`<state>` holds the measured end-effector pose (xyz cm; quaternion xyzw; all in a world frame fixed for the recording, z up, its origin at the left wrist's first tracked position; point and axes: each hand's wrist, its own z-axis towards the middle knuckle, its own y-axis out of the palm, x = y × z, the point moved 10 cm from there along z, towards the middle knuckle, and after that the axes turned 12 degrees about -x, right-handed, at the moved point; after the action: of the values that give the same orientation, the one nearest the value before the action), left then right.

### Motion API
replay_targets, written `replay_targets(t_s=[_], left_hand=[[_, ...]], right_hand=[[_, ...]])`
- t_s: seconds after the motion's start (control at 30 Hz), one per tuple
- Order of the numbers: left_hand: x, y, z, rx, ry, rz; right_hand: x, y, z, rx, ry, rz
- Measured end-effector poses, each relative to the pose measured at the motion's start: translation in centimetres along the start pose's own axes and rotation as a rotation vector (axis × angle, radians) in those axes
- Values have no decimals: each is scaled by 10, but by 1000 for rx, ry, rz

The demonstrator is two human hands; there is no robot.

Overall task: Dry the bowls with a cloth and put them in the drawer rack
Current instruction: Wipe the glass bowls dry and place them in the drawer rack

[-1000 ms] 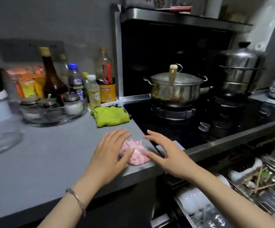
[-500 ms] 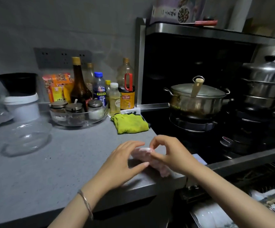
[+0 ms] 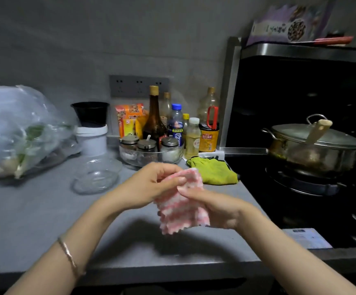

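A pink and white striped cloth (image 3: 181, 206) hangs in the air above the grey countertop (image 3: 45, 220). My left hand (image 3: 149, 186) pinches its upper left corner between thumb and fingers. My right hand (image 3: 217, 205) holds its right edge, thumb on the front of the cloth. A clear glass bowl (image 3: 96, 179) sits on the counter to the left of my hands. The drawer rack is out of view.
A yellow-green cloth (image 3: 215, 172) lies by the stove edge. Bottles and a glass dish of spice jars (image 3: 151, 152) stand at the back. A plastic bag of vegetables (image 3: 17, 133) sits at left. A lidded steel pot (image 3: 315, 147) rests on the black stove.
Both hands took the pink cloth off the counter edge and lifted it, and it now hangs unfolded between them. My view swung left, so the open drawer dropped out of sight.
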<state>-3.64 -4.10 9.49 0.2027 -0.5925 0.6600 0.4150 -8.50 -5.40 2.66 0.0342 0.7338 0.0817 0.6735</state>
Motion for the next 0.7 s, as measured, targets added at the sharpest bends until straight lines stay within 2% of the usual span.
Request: replay_targets(t_s=[0.07, 0.13, 0.23, 0.27, 0.37, 0.43, 0.57, 0.7], left_hand=[[-16, -22, -8, 67, -6, 193], [-47, -56, -22, 204, -110, 371], [-105, -113, -65, 460, -328, 306], [-124, -125, -80, 489, -417, 342], [-178, -143, -111, 427, -647, 492], [-202, -145, -116, 349, -706, 587], [-233, -147, -110, 280, -673, 608], [-236, -153, -101, 294, -581, 674]], right_hand=[[7, 2, 28, 25, 10, 100], [10, -4, 51, 116, -16, 206], [17, -16, 78, 233, -53, 315], [20, -18, 86, 251, -67, 342], [24, -32, 106, 292, -125, 407], [24, -37, 115, 314, -140, 428], [25, -52, 126, 369, -191, 463], [25, -62, 128, 389, -241, 491]])
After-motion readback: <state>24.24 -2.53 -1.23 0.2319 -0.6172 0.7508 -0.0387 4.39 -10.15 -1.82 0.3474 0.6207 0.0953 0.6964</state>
